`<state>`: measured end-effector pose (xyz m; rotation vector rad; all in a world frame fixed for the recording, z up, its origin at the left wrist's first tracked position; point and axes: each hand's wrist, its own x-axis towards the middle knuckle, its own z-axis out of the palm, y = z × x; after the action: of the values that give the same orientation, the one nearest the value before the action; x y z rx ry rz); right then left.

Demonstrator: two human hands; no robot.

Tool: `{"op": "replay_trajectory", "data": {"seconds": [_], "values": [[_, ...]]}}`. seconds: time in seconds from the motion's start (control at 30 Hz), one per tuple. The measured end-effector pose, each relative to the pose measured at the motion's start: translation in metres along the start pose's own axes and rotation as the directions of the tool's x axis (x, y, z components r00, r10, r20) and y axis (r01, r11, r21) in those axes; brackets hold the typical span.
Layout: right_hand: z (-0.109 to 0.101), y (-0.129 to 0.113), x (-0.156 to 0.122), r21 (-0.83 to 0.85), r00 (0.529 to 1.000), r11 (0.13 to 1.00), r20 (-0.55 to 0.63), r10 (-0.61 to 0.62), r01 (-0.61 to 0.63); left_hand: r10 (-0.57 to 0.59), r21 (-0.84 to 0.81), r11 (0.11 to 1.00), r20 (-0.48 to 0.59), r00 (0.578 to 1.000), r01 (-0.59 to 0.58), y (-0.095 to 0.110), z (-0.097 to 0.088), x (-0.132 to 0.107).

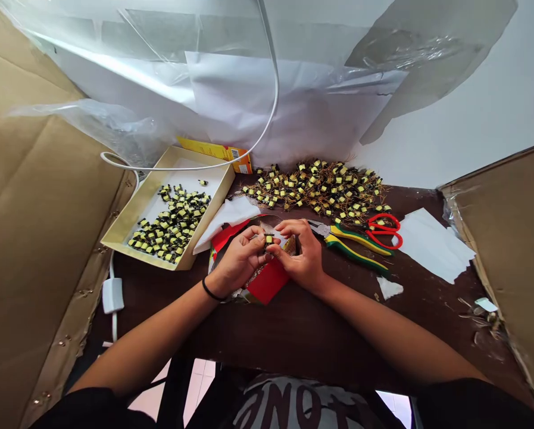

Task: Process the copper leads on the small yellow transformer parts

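1. Both hands meet over the middle of the table point(293, 333). The left hand point(240, 259) and the right hand point(300, 253) each pinch one small yellow-and-black component point(269, 239) between fingertips, so both grips are closed on that same part, held just above a red sheet point(267, 283).
2. Judging by the layout, the step in hand is working on a single part, probably its fine wire leads. A heap of wired components point(320, 187) lies at the table's far edge, and a cardboard tray point(124, 229) to the left holds neater ones.
3. The next move seems to call for a steady pinch and small, precise finger work; the pliers point(353, 244) and red scissors point(385, 229) lie just beside the right hand, untouched.
4. The part is too small to show what the fingers do to it. The fingers hide its leads, and the hands cover much of the red sheet and the packaging under it.
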<state>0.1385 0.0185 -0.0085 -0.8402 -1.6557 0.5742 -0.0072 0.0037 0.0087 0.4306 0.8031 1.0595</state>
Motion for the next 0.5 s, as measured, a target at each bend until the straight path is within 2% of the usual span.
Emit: {"op": "replay_trajectory", "data": {"seconds": [0.23,0.5], "values": [[-0.0025,0.0005,0.0003,0.035,0.998,0.999,0.066,-0.001,-0.001,-0.012,0.014,1.000,-0.019,1.000,0.012,-0.0009,0.0007,0.0003],[-0.0032,0.0038,-0.0006,0.077,0.999,0.997,0.052,-0.016,0.012,-0.074,-0.017,0.997,-0.035,0.997,0.073,0.0013,0.0037,-0.0005]]}}
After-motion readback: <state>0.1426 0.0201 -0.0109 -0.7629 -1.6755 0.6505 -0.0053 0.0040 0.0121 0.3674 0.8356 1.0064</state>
